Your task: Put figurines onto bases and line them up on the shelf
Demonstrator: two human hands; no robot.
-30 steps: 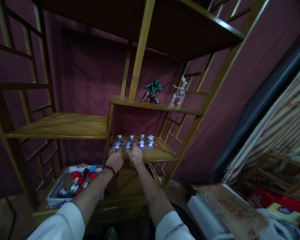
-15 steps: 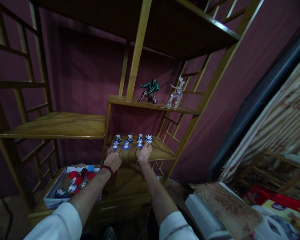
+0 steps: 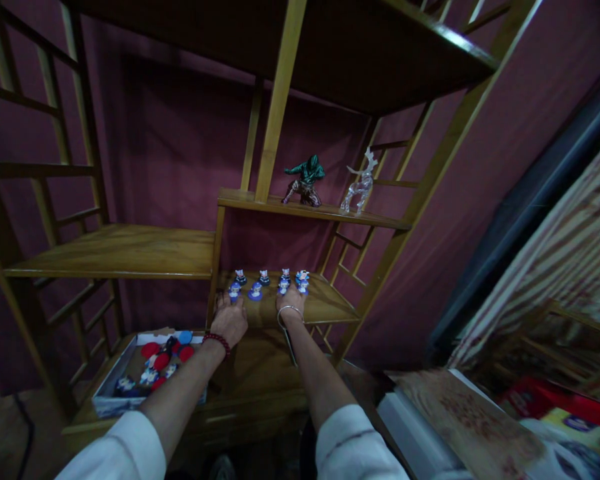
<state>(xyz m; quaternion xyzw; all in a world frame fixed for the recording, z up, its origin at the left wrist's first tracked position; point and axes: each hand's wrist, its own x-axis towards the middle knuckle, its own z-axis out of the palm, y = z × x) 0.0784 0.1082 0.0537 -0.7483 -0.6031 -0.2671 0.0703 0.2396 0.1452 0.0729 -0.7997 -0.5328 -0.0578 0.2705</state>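
Small figurines on round bases stand in two rows on a low wooden shelf. My left hand [image 3: 230, 323], with a dark red bead bracelet, has its fingers apart at the front-left purple figurine [image 3: 235, 291]; whether they touch it is unclear. Beside that stands another purple figurine [image 3: 255, 292]. My right hand [image 3: 291, 301], wearing a silver bangle, reaches out between a purple figurine [image 3: 283, 287] and the front-right figurine [image 3: 303, 287], fingers extended and partly blurred. Behind are several dark-based figurines, among them one at the back left [image 3: 241, 277].
A shallow box [image 3: 123, 405] of red, blue and white figurines sits lower left. Above are a green hooded figure [image 3: 307, 179] and a clear deer [image 3: 361, 183] on a shelf [image 3: 265, 202]. A wooden upright [image 3: 213, 273] borders the low shelf's left. Cardboard [image 3: 450, 413] lies lower right.
My right hand has drawn back slightly from the front-right figurine, which shows more now. My left hand stays by the front-left figurine. The view has shifted a little.
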